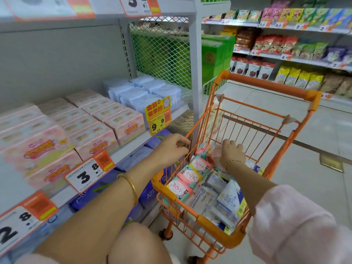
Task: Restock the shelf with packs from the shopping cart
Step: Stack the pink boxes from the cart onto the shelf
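The shopping cart (274,86) is being held at its left rim by the left hand (171,148), with the fingers being curled round the orange wire there. Inside the cart, toward its far end, a pale pink pack (214,154) is being clasped by the right hand (232,152), knuckles up and fingers bent down onto it; the fingertips are being hidden by the hand itself. Along the cart's left side, Kotex packs (190,174) in pink and teal are being carried in a row, and white and blue packs (228,202) are being carried at its near right corner. Left of the cart, the shelf (133,146) is being occupied by pink boxes (99,134), with pale blue packs (144,92) beyond them.
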{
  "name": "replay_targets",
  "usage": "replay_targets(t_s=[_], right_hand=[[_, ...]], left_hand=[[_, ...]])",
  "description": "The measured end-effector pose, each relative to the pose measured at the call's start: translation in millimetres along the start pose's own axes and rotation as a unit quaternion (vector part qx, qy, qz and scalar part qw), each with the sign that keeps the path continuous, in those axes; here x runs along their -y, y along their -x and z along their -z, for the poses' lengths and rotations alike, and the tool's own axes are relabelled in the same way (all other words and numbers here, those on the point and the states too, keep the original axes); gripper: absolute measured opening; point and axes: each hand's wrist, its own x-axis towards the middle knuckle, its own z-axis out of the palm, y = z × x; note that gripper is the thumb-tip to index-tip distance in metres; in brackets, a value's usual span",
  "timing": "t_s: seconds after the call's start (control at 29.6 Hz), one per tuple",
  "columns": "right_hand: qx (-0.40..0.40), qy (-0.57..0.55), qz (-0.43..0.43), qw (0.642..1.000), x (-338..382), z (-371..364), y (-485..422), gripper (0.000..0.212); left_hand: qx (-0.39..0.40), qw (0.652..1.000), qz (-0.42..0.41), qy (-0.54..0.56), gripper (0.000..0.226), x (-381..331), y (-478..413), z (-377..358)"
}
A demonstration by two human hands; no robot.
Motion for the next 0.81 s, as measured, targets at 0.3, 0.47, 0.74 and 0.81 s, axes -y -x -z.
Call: replay_targets(t_s=[0.3,0.47,0.74,0.81], right_hand=[[-0.039,-0.345,0.006,0.938,33.0,86.7,30.4,0.066],[0.063,-0.54,0.103,0.833,78.0,133.5,71.9,0.061],[0.151,-0.597,0.287,0.733,152.0,145.7,121.4,0.036],[0.157,-0.585,0.299,0.737,172.0,143.5,132.3,0.05]], left_hand=[[-0.025,0.997,-0.074,0.021,0.049,-9.5,17.5,11.7],[-0.127,0.983,-0.125,0.039,0.065,-32.1,42.0,38.0],[-0.141,0.926,0.062,0.345,0.012,-32.6,103.1,147.1],[-0.136,0.923,0.075,0.351,0.018,-24.8,119.6,162.6]])
